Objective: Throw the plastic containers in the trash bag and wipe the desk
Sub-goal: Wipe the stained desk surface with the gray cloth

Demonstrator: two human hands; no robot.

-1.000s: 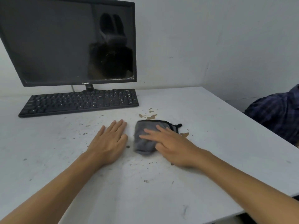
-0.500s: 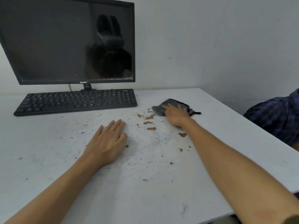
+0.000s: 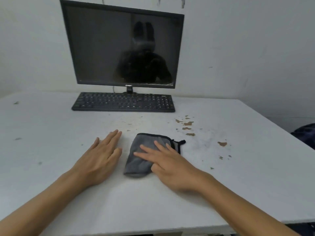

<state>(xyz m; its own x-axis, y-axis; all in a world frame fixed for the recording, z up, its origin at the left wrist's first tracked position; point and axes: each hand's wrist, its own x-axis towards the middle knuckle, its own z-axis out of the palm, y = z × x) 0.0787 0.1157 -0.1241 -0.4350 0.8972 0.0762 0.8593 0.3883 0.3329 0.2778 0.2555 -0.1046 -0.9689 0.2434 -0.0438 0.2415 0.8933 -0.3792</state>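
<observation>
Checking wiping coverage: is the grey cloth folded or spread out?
Folded: the grey cloth lies as a thick, rounded pad under the right hand, whose fingers are straight.

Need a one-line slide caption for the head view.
On the stained white desk, right hand presses a folded grey cloth; left hand rests flat beside it.

The right hand (image 3: 172, 166) presses straight fingers flat on a folded grey cloth (image 3: 137, 165) lying on the white desk (image 3: 51, 133). Just left of that contact, the left hand (image 3: 100, 159) lies flat on the desk, apart from the cloth. Brown stains (image 3: 188, 123) lie beyond and right of it; keyboard (image 3: 123, 102) and monitor (image 3: 122, 46) stand farther beyond.
</observation>
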